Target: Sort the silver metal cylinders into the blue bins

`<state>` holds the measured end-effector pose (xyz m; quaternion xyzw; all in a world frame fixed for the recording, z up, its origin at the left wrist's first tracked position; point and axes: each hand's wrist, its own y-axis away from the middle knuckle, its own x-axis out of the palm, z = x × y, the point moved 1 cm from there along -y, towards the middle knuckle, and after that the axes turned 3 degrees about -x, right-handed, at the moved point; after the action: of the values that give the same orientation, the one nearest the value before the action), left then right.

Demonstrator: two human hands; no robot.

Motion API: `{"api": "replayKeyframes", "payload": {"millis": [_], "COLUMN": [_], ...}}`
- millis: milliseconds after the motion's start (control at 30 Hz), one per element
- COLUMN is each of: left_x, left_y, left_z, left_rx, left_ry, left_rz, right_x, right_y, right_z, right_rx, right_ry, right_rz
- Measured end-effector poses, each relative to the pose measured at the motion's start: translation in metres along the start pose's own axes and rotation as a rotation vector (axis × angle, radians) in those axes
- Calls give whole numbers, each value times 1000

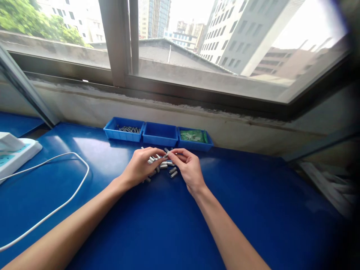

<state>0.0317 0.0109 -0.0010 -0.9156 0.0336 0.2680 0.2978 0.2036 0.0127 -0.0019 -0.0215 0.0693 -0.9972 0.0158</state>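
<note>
Several small metal cylinders (164, 165) lie in a loose pile on the blue tabletop (157, 225), partly under my hands. My left hand (141, 165) is over the pile's left side, its thumb and fingers closed toward a small metal piece. From the right, my right hand (189, 167) pinches at the same small metal piece (166, 155), and the fingertips of both hands nearly meet there. The piece is mostly covered by the fingers, so its exact shape is hard to make out.
Behind the pile stand three blue bins: one with small metal parts (123, 135), an empty middle one (160, 141), and one with green items (194, 144). A white cable (81, 183) and a white power strip (19, 155) lie left. A window rises behind.
</note>
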Motion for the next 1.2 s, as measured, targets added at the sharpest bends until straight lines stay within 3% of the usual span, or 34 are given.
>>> {"api": "replayKeyframes", "payload": {"millis": [100,300,367,467,567,700,867,967,1200], "left_x": [-9,-37,-44,-47,-42,-30,-18,-12,-7], "left_y": [-5,-30,-35,-35,-29,-21,-14,-9,-4], "left_z": [3,34,44,48,42,30,26,28,28], "left_rx": [-195,-528,-611,-618,-555,-450,-29,155,173], "left_ry": [203,574,637,669,630,450,-65,-208,-332], "left_rz": [-58,-476,-555,-571,-488,-258,8,193,348], "right_x": [0,-5,-6,-8,-8,-8,-5,-2,4], "right_y": [3,4,3,0,-2,-4,-6,-8,-15], "right_z": [4,2,-1,-5,-7,-8,-6,-5,-8], "right_rx": [-109,-458,-492,-481,-464,-432,-379,-335,-236], "right_ry": [190,750,807,850,843,820,816,742,741], "right_rz": [-20,-74,-69,-47,29,91,110,127,27]}}
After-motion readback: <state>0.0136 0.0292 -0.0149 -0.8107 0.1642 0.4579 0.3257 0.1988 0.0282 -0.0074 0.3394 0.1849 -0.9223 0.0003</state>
